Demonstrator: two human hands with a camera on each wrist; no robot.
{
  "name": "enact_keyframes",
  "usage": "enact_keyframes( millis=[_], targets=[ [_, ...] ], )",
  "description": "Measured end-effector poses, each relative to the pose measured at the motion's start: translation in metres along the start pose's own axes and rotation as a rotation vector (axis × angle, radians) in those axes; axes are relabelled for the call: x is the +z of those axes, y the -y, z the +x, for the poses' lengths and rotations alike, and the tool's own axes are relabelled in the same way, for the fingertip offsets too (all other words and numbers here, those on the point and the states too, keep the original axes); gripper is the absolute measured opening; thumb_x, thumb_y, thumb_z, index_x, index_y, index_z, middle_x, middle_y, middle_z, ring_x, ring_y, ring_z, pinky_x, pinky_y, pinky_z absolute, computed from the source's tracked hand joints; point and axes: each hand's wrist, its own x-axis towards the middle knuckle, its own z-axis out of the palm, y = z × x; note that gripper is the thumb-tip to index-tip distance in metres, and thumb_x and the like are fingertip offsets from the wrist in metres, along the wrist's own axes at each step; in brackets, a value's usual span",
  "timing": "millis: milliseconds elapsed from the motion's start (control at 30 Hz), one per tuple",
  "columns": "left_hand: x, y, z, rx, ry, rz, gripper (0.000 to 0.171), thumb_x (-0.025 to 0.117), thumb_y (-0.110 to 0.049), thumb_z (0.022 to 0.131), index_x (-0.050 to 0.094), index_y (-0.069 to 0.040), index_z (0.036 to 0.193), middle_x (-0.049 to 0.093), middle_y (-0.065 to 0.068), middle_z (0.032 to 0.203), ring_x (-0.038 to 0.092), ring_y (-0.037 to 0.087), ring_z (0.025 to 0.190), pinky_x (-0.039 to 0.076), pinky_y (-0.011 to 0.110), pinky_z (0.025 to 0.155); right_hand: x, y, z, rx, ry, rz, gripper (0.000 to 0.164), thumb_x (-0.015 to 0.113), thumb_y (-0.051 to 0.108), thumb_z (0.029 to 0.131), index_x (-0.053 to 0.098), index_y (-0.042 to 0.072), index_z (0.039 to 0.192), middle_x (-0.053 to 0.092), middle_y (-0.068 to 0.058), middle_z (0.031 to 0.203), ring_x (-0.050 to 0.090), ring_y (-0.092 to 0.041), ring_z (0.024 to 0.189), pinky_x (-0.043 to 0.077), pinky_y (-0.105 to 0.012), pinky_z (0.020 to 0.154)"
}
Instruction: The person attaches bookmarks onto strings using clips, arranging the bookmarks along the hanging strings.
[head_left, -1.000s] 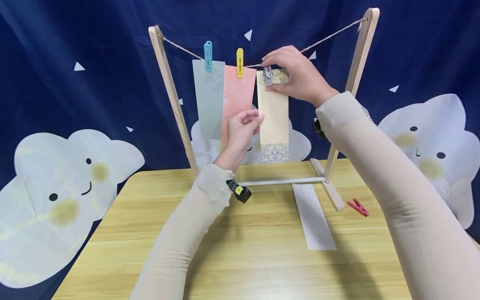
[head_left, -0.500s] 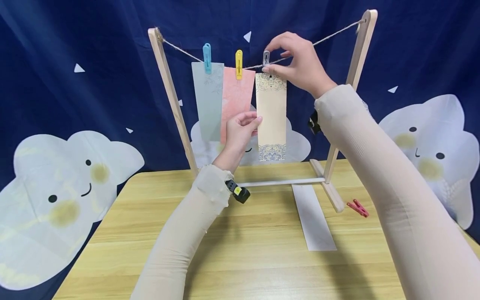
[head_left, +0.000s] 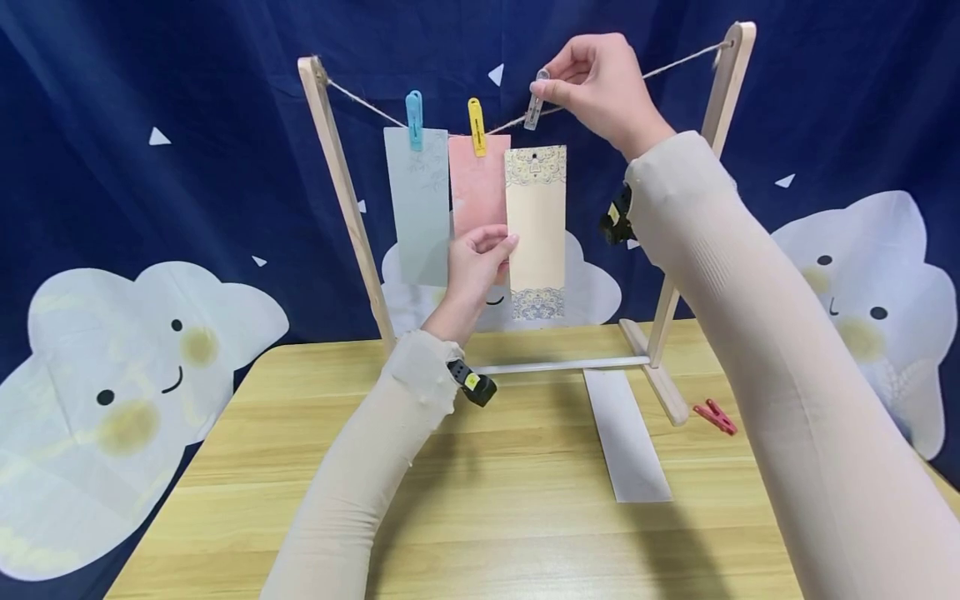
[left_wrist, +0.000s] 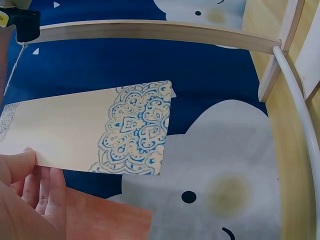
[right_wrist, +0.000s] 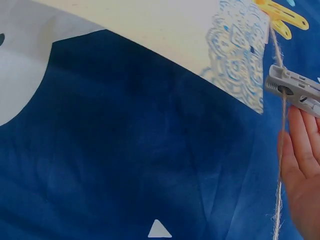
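Observation:
My left hand (head_left: 474, 271) pinches the left edge of a cream card (head_left: 536, 229) with blue lace patterns at both ends. The card hangs upright just below the rope, apart from it. A greyish clothespin (head_left: 536, 102) is pinched at its top by my right hand (head_left: 606, 87). In the right wrist view this clothespin (right_wrist: 297, 90) overlaps the rope (right_wrist: 282, 120), clear of the card's upper end. To the left, a pale green card (head_left: 416, 208) hangs from a blue clothespin (head_left: 415, 121). Beside it, a yellow clothespin (head_left: 476, 127) holds a pink card (head_left: 480, 187), partly behind my left hand.
The rope spans two wooden posts (head_left: 730, 92) joined low down by a white rod (head_left: 562, 365). On the wooden table (head_left: 480, 533) lie a white card (head_left: 628, 437) and a red clothespin (head_left: 715, 416). A blue curtain with clouds hangs behind.
My right hand has moved up with the greyish clothespin, which has come off the cream card's top. The cream card has shifted slightly left in my left hand.

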Motion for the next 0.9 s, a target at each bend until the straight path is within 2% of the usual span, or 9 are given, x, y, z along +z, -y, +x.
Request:
enact_keyframes(
  millis=[167, 333, 900],
  targets=[
    [-0.0014, -0.0018, 0.0015, 0.003, -0.013, -0.005, 0.019, 0.071, -0.006, 0.083, 0.068, -0.002, 0.101, 0.065, -0.004, 0.076, 0.057, 0.006, 0.062, 0.051, 0.021, 0.061, -0.0053, 0.0036, 0.0017, 0.019, -0.030, 0.099, 0.013, 0.068, 0.022, 0.086, 0.060, 0.023, 0.076, 0.059, 0.012, 0.076, 0.055, -0.005, 0.077, 0.047, -0.020, 0.091],
    [-0.0013, -0.0052, 0.0022, 0.014, -0.030, -0.005, 0.018, 0.071, -0.005, 0.082, 0.068, -0.002, 0.100, 0.066, -0.003, 0.076, 0.057, 0.005, 0.063, 0.050, 0.018, 0.059, -0.0101, 0.0072, 0.0054, 0.030, -0.024, 0.160, 0.014, 0.066, 0.017, 0.087, 0.060, 0.019, 0.074, 0.058, 0.008, 0.072, 0.053, -0.007, 0.074, 0.047, -0.020, 0.088],
    [-0.0007, -0.0092, 0.0060, 0.026, -0.037, 0.000, 0.018, 0.071, -0.005, 0.082, 0.069, -0.003, 0.100, 0.070, 0.003, 0.084, 0.059, 0.006, 0.067, 0.051, 0.018, 0.062, -0.0090, 0.0067, 0.0102, 0.086, 0.063, 0.089, 0.017, 0.064, 0.015, 0.089, 0.061, 0.010, 0.074, 0.057, 0.006, 0.070, 0.050, -0.010, 0.076, 0.043, -0.025, 0.085]
  ],
)
